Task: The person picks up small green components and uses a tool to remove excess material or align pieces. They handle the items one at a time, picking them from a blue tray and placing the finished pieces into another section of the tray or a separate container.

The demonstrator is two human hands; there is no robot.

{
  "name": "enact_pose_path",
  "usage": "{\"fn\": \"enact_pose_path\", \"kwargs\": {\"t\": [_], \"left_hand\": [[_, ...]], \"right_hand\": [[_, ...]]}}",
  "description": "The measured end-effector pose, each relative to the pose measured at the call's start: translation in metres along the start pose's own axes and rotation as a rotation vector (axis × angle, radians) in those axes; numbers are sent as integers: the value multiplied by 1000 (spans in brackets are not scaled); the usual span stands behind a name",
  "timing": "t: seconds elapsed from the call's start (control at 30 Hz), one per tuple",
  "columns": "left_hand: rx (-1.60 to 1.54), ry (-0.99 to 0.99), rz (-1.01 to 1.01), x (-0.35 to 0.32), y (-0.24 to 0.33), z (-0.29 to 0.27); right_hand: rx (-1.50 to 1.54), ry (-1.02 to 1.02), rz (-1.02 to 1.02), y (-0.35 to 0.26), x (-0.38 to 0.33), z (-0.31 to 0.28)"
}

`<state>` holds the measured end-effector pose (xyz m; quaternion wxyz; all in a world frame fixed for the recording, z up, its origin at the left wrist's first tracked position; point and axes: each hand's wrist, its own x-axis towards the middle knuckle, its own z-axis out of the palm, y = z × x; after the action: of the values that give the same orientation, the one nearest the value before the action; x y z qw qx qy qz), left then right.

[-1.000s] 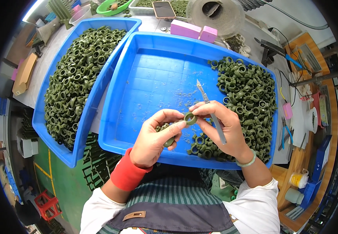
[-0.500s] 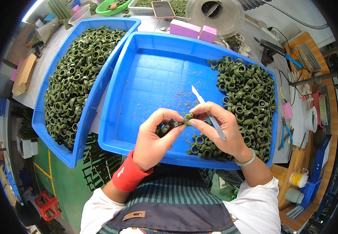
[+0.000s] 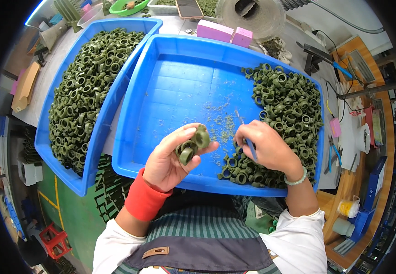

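My left hand [image 3: 165, 153] is cupped palm up around a few dark green ring-shaped plastic parts [image 3: 201, 137], over the near left part of the blue tray [image 3: 172, 86]. My right hand [image 3: 271, 148] is closed on a slim trimming knife [image 3: 250, 147], its blade pointing away from me. The right fingers hang at the edge of a heap of the same green rings [image 3: 294, 107], which fills the tray's right side. Whether they also touch a ring is hidden. Thin green shavings [image 3: 225, 125] lie scattered on the tray floor between my hands.
A second blue tray [image 3: 98, 141], heaped with green rings, stands at the left. Behind the trays are pink blocks [image 3: 215, 31], a phone [image 3: 189, 8], a green basket [image 3: 128, 5] and a round grey drum [image 3: 271, 20]. Pliers [image 3: 334, 153] lie at the right.
My hands have moved apart. The left has turned up and opened out around its rings; the right has shifted right and down to the heap, keeping the knife.
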<state>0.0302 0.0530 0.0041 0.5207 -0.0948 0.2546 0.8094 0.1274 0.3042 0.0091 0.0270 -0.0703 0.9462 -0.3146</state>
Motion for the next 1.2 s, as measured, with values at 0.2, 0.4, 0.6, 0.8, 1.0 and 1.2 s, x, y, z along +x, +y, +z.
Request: {"fn": "enact_pose_path", "kwargs": {"t": [0.2,0.4,0.6,0.8,1.0,1.2], "left_hand": [[136,-41,69,1,-3,0],[505,90,49,0,-11,18],[615,124,132,2,-19,17],[574,143,110,0,-11,16],[584,154,69,-2,-8,14],[635,121,78,-2,-7,16]], "right_hand": [[-69,-109,-56,9,-1,8],[709,48,256,-20,5,0],[712,250,143,-37,6,10],[790,271,98,-30,6,-3],[856,295,138,-40,5,-15],[992,353,62,-21,-3,-11]]}}
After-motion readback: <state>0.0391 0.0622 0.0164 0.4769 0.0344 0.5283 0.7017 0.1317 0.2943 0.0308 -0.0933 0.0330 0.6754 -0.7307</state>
